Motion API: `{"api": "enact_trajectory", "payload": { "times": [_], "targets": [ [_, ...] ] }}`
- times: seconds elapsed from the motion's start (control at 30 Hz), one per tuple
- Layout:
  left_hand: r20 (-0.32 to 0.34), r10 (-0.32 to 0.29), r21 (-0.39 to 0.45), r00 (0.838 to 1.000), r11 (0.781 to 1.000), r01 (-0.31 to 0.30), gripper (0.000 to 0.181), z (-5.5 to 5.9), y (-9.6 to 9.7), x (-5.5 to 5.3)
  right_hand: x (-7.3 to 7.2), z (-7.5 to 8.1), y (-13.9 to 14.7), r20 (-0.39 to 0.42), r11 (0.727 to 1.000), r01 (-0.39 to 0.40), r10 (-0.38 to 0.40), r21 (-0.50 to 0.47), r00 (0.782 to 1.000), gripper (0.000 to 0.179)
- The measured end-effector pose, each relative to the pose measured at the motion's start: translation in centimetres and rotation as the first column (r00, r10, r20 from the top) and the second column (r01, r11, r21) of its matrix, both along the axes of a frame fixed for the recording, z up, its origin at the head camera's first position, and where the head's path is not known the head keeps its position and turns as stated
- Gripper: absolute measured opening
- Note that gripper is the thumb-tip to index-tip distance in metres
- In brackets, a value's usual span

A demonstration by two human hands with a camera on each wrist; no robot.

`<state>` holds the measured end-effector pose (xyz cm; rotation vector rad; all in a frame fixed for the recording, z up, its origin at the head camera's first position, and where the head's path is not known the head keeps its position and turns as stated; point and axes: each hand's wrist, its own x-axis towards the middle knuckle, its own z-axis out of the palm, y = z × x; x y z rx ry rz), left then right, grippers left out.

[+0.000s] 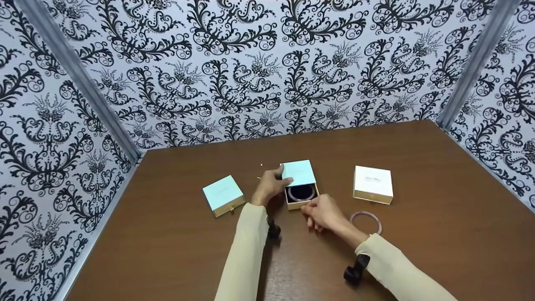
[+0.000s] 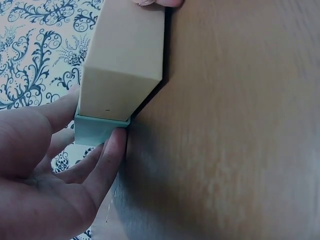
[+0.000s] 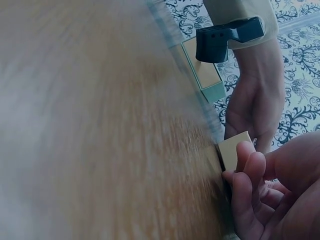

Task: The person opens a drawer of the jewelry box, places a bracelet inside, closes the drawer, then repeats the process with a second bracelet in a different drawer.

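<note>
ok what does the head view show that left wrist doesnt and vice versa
Only the head view: the white box, the closed turquoise box, the pinkish bangle and the ring inside the cream drawer.
Only the left wrist view: a small dark mark on that drawer's outer side.
Both: the drawer, its turquoise sleeve, the table and the patterned wall.

Site reads as a walled recording booth: brown tabletop under the fingers, scroll-patterned panels beyond and either side, grey corner strips (black wrist-worn devices behind the fingers). Wider building: cannot tell.
</note>
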<state>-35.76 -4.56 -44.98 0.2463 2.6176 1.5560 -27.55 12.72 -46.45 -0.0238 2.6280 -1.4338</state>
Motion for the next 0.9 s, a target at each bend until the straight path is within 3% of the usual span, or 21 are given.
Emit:
{"api": "enact_trajectory", "payload": {
  "times": [0.17, 0.47, 0.7, 0.9],
  "targets": [
    [0.009, 0.008, -0.001, 1.000, 1.000, -0.008, 0.061, 0.0, -0.1, 0.0, -0.4, 0.0, 0.1, -0.017, 1.000, -0.018, 0.018, 0.016, 1.000, 0.022],
    [0.017, -0.003, 0.028, 1.000, 1.000, 0.002, 0.061, 0.1, 0.0, 0.0, -0.9, 0.3, 0.1, 0.025, 1.000, -0.010, 0.010, 0.002, 1.000, 0.023],
    [-0.014, -0.005, 0.006, 1.000, 1.000, 0.005, 0.061, 0.1, 0.0, 0.0, -1.3, 0.4, 0.0, 0.038, 1.000, -0.014, 0.014, -0.005, 0.999, 0.023],
    [0.010, 0.011, 0.016, 1.000, 1.000, -0.011, 0.061, 0.0, 0.1, -0.1, -1.7, 0.3, -0.1, 0.032, 1.000, 0.008, -0.008, -0.014, 0.999, 0.022]
  ]
}}
